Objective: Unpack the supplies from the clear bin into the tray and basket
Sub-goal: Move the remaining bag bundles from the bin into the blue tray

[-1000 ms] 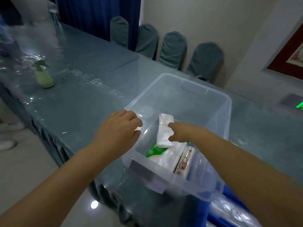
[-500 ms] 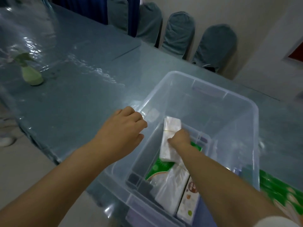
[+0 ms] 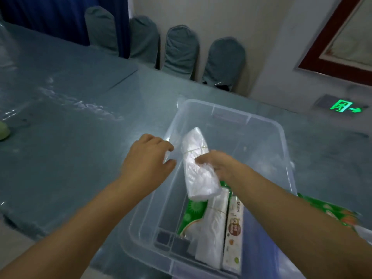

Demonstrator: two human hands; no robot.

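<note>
Right hand grips white packet; left hand on clear bin rim.

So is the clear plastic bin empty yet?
No. The clear plastic bin holds several packs; the right hand grips a white plastic-wrapped bundle above them.

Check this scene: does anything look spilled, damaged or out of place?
Nothing stands out. The right hand grips a white plastic-wrapped bundle above the clear bin; the left hand rests on its rim.
</note>
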